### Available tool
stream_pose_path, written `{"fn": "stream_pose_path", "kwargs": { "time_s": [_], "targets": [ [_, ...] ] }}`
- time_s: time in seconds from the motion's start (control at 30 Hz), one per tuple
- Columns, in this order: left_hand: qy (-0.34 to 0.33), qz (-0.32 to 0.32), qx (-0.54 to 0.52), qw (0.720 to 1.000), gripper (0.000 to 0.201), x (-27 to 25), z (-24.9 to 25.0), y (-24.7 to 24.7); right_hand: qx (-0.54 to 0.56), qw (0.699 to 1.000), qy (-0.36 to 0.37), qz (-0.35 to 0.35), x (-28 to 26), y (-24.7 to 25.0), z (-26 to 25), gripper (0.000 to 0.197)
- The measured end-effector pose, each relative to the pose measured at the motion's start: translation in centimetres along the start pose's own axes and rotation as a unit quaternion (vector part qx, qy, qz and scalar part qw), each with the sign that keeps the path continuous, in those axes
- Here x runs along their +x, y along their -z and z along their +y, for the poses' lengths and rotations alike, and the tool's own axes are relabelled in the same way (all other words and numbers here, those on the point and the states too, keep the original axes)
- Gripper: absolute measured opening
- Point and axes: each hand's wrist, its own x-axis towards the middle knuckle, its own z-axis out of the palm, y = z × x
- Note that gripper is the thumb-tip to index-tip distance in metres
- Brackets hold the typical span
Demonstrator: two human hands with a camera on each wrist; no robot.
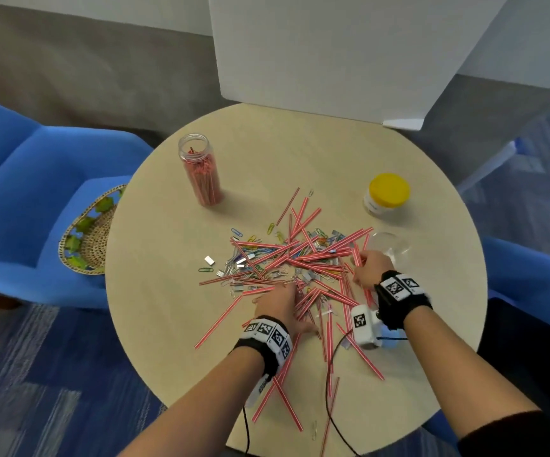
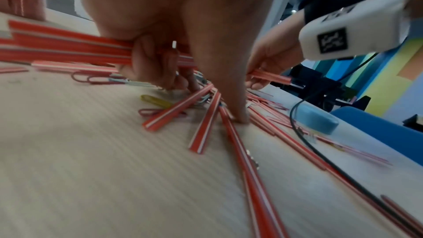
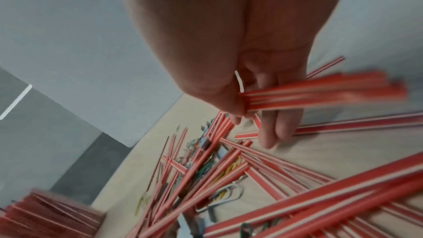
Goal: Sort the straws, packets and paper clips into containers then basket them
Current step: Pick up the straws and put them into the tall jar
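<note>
Straws [image 1: 303, 258], red-and-white striped, thin, heaped.

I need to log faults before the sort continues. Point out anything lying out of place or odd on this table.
One paper clip lies alone near the table's front edge, far from the main pile. A few straws also stray toward that edge. Nothing looks damaged.

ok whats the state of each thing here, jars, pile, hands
tall jar: upright, no lid, part filled with straws
yellow-lid jar: upright, lid on
clear jar: open, looks empty
pile: unsorted straws, clips and packets
basket: on the chair
left hand: grips a bunch of straws
right hand: grips a bunch of straws
</note>
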Motion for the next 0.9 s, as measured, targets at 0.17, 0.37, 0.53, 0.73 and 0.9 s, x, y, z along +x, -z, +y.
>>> {"fn": "stream_pose_path", "kwargs": {
  "time_s": [0.17,0.37,0.53,0.73,0.9],
  "targets": [
    [0.017,0.011,0.0,1.0,0.024,0.4,0.8,0.3,0.091,0.996,0.007,-0.002,-1.5,0.7,1.1,0.033],
    [0.004,0.031,-0.004,0.999,0.02,0.9,-0.3,1.0,-0.073,0.997,0.006,-0.019,-4.8,-2.1,0.9,0.025],
    [0.002,0.085,-0.056,0.995,0.016,1.0,-1.4,2.2,-0.117,0.992,-0.006,0.049,-4.8,-3.2,-0.6,0.019],
    [0.012,0.152,-0.137,0.979,0.017,1.5,-2.4,4.2,-0.165,0.984,0.007,0.062,-4.4,-3.3,-1.7,0.025],
    [-0.038,0.206,-0.259,0.943,0.017,1.5,-3.2,7.6,-0.152,0.983,0.035,0.095,-3.9,-4.5,-1.6,0.02]
  ]
}}
